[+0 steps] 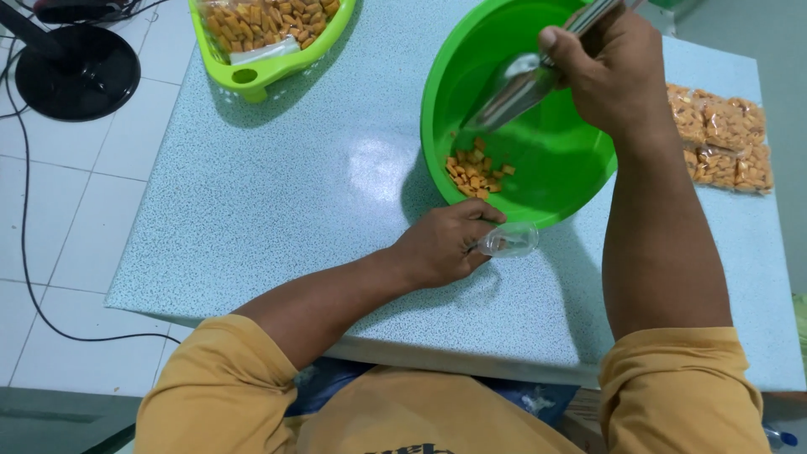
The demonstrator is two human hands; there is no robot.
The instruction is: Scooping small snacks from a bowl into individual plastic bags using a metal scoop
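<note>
A pale blue speckled table is seen filling the view, set over a white tiled floor. On its far right side a big round green basin is tipped toward the near edge, and a small heap of orange snack pieces is gathered at its low left side. At the far left a green basket is loaded with more of the same orange pieces. Sealed clear packets of snacks are laid at the far right edge, just beyond the basin. A black round stand base is set on the floor at far left. Over the basin the right hand is closed around the handle of a metal scoop, whose mouth is pointed down at the heap, just above it. Near the basin's rim the left hand is rested on the table, and a small clear plastic bag is pinched at its mouth between thumb and fingers.
</note>
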